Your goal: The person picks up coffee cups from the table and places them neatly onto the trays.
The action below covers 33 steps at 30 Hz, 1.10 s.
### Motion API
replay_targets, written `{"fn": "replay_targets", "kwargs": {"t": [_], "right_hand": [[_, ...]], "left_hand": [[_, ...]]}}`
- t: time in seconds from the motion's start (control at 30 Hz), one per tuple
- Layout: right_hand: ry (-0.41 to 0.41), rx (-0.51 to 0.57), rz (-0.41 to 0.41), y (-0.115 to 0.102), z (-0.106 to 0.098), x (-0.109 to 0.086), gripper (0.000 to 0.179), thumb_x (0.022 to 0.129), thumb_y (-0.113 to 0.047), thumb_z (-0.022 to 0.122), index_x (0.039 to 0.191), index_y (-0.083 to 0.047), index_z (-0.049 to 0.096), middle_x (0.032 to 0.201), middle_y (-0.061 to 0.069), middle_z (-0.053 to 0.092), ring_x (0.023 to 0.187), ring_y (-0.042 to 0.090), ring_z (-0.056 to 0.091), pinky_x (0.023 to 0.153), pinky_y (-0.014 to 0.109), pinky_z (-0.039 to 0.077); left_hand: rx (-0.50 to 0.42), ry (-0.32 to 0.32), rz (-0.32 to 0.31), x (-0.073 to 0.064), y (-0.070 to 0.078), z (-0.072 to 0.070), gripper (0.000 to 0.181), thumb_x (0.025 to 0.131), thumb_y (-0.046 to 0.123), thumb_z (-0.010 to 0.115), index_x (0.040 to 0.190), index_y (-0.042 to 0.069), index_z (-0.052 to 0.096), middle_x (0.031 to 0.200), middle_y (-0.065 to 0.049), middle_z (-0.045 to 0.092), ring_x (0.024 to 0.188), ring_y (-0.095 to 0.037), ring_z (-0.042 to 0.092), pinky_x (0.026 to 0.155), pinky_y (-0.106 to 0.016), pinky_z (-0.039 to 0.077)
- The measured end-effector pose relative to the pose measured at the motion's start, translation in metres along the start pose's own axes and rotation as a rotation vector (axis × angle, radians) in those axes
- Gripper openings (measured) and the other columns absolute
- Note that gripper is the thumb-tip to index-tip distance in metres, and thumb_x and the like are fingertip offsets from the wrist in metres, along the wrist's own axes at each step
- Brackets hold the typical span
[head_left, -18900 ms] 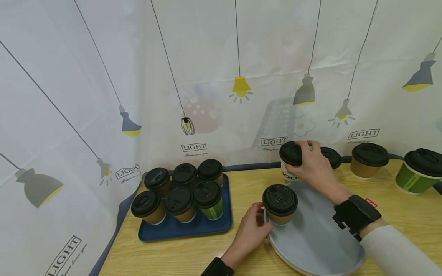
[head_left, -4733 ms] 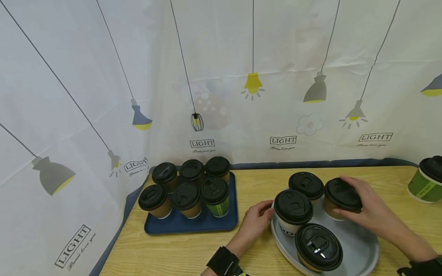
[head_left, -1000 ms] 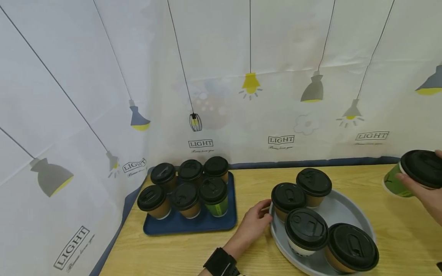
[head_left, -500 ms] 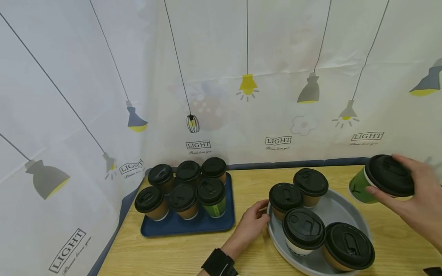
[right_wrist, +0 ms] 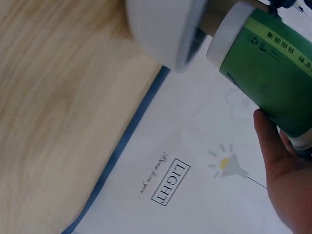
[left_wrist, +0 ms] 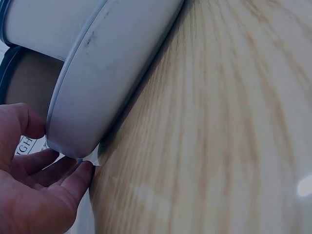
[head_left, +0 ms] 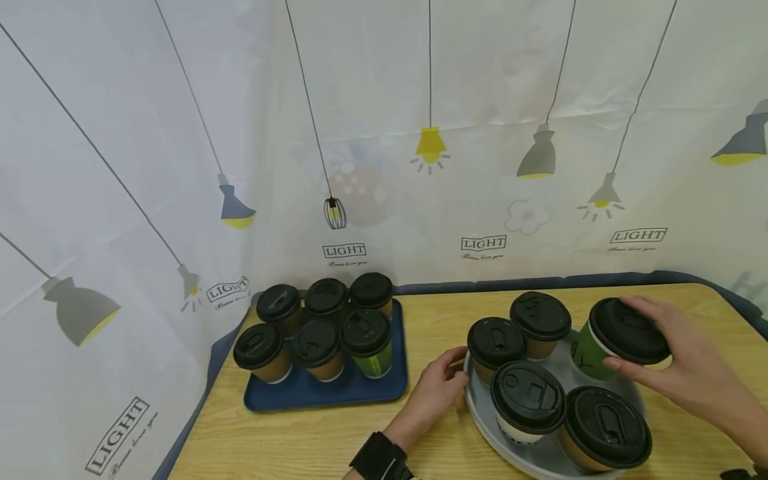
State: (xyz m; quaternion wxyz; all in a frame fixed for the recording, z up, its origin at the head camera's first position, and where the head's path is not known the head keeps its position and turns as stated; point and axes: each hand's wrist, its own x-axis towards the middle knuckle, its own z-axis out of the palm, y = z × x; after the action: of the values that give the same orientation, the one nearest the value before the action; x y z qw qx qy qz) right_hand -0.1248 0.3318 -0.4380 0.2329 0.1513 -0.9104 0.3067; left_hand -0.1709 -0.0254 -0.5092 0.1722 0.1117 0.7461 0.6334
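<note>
My right hand (head_left: 690, 360) grips a green paper coffee cup (head_left: 591, 350) with a black lid, tilted over the far right part of a round grey tray (head_left: 576, 360). In the right wrist view, the green cup (right_wrist: 273, 68) shows its white base near the tray wall (right_wrist: 161, 29). My left hand (head_left: 435, 393) holds the tray's left rim; in the left wrist view, its fingers curl at the edge of the tray (left_wrist: 107, 73). On the tray stand brown cups (head_left: 497, 343), (head_left: 540, 317), (head_left: 606, 427) and a white cup (head_left: 528, 400), all with black lids.
To the left, a blue rectangular tray (head_left: 330, 397) carries several lidded cups, brown ones (head_left: 264, 353) and one green (head_left: 367, 343). Both trays rest on a wooden table (head_left: 432, 320). Behind it hangs a pale cloth (head_left: 384, 167) printed with lamps.
The right hand has brought the green cup from the table's right side leftward and down over the round tray. Earlier, brown and white cups came onto that tray. The left hand stays at its rim.
</note>
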Motion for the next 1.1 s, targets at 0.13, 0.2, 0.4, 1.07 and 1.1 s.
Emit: {"fn": "replay_targets", "kwargs": {"t": [0.13, 0.2, 0.4, 1.07, 1.1], "right_hand": [[-0.027, -0.004, -0.083, 0.008, 0.007, -0.003, 0.114, 0.060, -0.008, 0.100, 0.158, -0.015, 0.043, 0.144, 0.022, 0.050, 0.130, -0.003, 0.038, 0.090, 0.000, 0.026], [-0.031, -0.001, -0.110, 0.011, 0.010, -0.004, 0.115, 0.056, -0.006, 0.101, 0.156, -0.014, 0.045, 0.144, 0.018, 0.050, 0.129, -0.015, 0.031, 0.089, 0.001, 0.028], [-0.063, -0.014, -0.182, 0.014, 0.018, -0.006, 0.114, 0.054, -0.006, 0.101, 0.154, -0.010, 0.048, 0.145, 0.005, 0.049, 0.134, -0.014, 0.028, 0.094, 0.000, 0.025], [-0.123, -0.040, -0.183, 0.014, 0.021, -0.001, 0.117, 0.057, -0.016, 0.102, 0.158, -0.014, 0.043, 0.150, 0.019, 0.045, 0.140, -0.013, 0.022, 0.098, -0.001, 0.019], [-0.136, -0.055, -0.171, 0.014, 0.020, -0.001, 0.118, 0.058, -0.018, 0.102, 0.159, -0.016, 0.041, 0.151, 0.019, 0.043, 0.141, -0.012, 0.021, 0.097, 0.000, 0.021]], "left_hand": [[0.004, -0.005, 0.001, 0.000, 0.000, 0.001, 0.047, 0.103, 0.012, 0.052, 0.151, 0.011, 0.052, 0.152, -0.008, 0.052, 0.138, -0.027, 0.053, 0.108, -0.040, 0.048], [0.008, -0.005, 0.003, 0.000, 0.000, 0.001, 0.047, 0.103, 0.012, 0.052, 0.151, 0.011, 0.052, 0.152, -0.008, 0.052, 0.138, -0.027, 0.053, 0.108, -0.040, 0.048], [0.010, -0.003, 0.001, 0.000, 0.000, 0.001, 0.047, 0.103, 0.012, 0.053, 0.151, 0.011, 0.052, 0.152, -0.008, 0.053, 0.138, -0.027, 0.054, 0.108, -0.040, 0.048], [0.010, 0.010, 0.000, -0.003, 0.001, -0.002, 0.048, 0.103, 0.012, 0.053, 0.151, 0.011, 0.052, 0.153, -0.008, 0.052, 0.138, -0.027, 0.053, 0.108, -0.040, 0.048], [0.006, 0.010, 0.002, -0.003, 0.002, -0.002, 0.048, 0.103, 0.011, 0.053, 0.151, 0.011, 0.052, 0.153, -0.008, 0.052, 0.138, -0.027, 0.053, 0.108, -0.040, 0.048]]}}
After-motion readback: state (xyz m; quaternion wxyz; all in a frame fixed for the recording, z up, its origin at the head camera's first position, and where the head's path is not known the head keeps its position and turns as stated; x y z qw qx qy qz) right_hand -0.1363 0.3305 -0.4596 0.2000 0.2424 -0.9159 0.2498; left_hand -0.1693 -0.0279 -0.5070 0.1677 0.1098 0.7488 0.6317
